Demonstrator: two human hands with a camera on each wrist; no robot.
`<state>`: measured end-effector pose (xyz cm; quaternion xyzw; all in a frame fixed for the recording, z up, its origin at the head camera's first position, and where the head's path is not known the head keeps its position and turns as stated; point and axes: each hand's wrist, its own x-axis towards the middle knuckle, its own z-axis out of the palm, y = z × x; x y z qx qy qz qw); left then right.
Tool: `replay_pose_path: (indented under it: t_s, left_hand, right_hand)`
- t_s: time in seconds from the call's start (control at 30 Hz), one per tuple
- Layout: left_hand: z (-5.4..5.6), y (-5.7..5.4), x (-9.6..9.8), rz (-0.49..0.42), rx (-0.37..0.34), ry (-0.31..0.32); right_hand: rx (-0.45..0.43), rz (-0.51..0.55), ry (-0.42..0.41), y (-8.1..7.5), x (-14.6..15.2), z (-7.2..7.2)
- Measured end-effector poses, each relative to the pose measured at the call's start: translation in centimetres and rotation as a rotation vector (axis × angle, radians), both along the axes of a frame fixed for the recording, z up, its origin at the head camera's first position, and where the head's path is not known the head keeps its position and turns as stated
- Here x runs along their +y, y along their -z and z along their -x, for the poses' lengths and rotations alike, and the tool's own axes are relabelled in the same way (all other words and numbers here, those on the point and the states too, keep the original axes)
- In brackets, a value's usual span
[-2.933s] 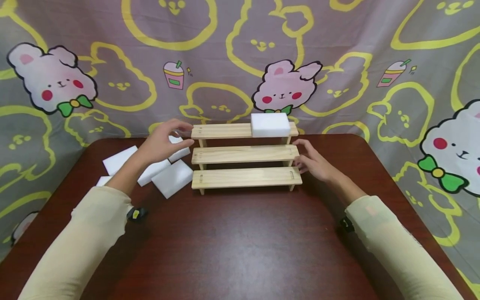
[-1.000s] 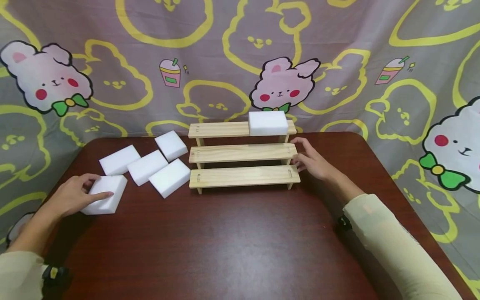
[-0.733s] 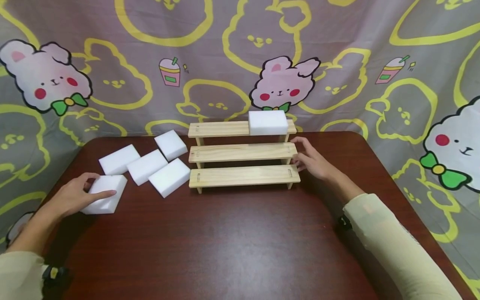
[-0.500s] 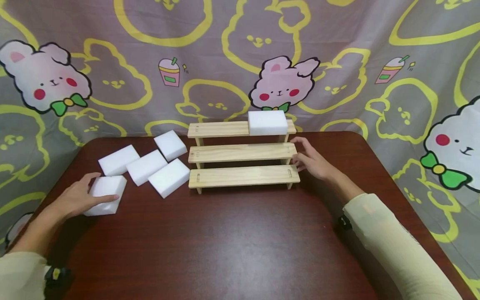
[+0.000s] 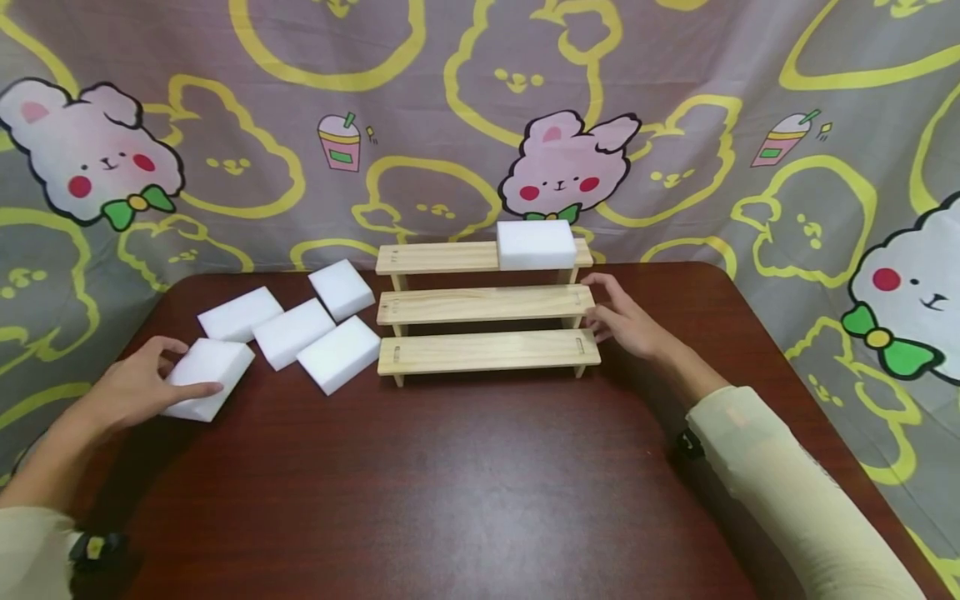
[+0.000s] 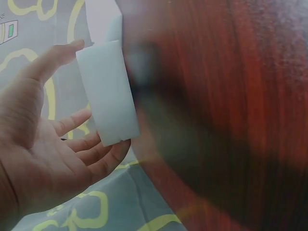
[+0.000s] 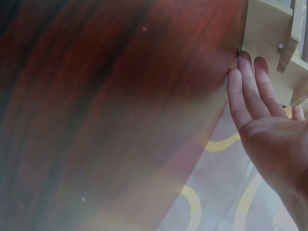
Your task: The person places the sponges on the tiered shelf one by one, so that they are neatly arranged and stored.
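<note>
At the left of the table, my left hand (image 5: 138,383) holds a white foam block (image 5: 213,367) resembling a melamine sponge. Its thumb and fingers are at opposite edges of the block, as the left wrist view shows with the block (image 6: 108,94) and the hand (image 6: 53,139). A three-tier wooden step rack (image 5: 487,354) stands mid-table. At its right end, my right hand (image 5: 630,321) rests against the side. In the right wrist view, straight fingers (image 7: 252,94) touch the wooden side board (image 7: 262,29). Another white block (image 5: 536,244) lies on the top tier's right part.
Several more white blocks lie left of the rack: one block (image 5: 341,290) at the back, one (image 5: 340,354) close to the rack's lowest tier, others between. A patterned cloth (image 5: 420,108) hangs behind the dark red wooden table (image 5: 465,492).
My left hand went from the rack's upper left end to the leftmost block. In the last half second that block has turned and shifted slightly away from me. The right hand has stayed at the rack.
</note>
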<state>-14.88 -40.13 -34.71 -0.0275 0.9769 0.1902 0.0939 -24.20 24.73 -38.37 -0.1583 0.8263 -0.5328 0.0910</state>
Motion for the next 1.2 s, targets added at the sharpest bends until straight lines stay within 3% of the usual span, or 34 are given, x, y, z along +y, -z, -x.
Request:
replay_pose_path:
  t_s: [0.47,0.87,1.2]
  left_hand:
    - [0.1,-1.5,0.6,0.026,0.055,0.128]
    - [0.1,-2.6,1.1,0.005,0.054,0.158]
    - [0.9,-3.6,2.7,0.016,0.092,0.162]
  right_hand:
    - [0.002,0.010,0.003,0.0,0.1,0.1]
    - [0.002,0.012,0.004,0.1,0.2,0.1]
    - [-0.003,0.008,0.005,0.0,0.0,0.1]
